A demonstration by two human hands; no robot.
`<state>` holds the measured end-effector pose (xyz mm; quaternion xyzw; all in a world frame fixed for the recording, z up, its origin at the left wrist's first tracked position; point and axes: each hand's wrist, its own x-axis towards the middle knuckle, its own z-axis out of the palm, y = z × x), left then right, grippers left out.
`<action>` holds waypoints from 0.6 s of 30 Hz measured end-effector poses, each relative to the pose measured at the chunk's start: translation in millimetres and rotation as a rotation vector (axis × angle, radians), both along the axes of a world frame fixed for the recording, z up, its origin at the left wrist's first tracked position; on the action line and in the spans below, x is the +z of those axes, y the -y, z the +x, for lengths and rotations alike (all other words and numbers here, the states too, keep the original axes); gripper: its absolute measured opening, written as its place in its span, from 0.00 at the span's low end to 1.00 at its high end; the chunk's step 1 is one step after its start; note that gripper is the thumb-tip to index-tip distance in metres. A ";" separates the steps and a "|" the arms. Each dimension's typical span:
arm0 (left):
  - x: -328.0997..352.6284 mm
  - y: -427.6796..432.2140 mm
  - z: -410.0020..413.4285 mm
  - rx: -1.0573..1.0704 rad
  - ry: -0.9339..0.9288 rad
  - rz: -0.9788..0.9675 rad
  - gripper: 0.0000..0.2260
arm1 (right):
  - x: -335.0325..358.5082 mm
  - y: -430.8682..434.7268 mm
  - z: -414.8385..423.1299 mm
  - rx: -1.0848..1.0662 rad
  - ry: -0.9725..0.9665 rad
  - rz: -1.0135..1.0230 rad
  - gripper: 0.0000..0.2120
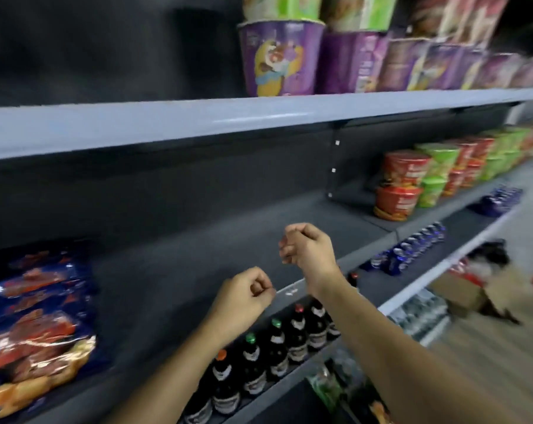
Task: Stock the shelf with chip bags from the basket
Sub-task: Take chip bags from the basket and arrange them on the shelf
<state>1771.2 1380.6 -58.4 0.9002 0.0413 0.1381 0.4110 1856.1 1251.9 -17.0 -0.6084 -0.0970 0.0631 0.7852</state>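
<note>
Two bare hands hover over a dark store shelf [197, 255], both empty. Nearest the camera, the left hand [243, 298] has its fingers [260, 287] curled in against the palm with nothing between them. Just beyond it and to the right, the right hand [309, 247] is likewise balled up and holds nothing. Beneath both forearms a row of dark bottles [277, 341] stands on the shelf below.

At the left end of the shelf lie the chip bags [35, 338], blue packs with red and orange print, stacked flat and overlapping, well apart from either hand. A wide bare stretch of shelf runs between them and the red and green noodle cups [412, 182] farther right. The basket cannot be picked out for certain; a blurred brown shape [461, 296] on the floor at right may be it. Purple tubs [280, 59] line the upper shelf at the back.

By the look of them, the bags are light, puffed with air and slick, with brittle contents. They are likely best pinched at the crimped top seam or cradled by both side edges rather than squeezed across the middle. Laying them down gently should keep them from sliding off the stack.
</note>
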 end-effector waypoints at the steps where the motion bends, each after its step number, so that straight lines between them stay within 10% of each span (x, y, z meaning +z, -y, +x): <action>1: -6.3 20.2 13.3 -0.042 -0.018 -0.010 0.05 | -3.5 27.3 8.0 -0.052 -0.009 0.002 0.08; 18: -100.4 350.5 120.2 -0.596 -0.310 0.113 0.05 | -104.7 425.0 24.8 -0.668 -0.194 -0.004 0.06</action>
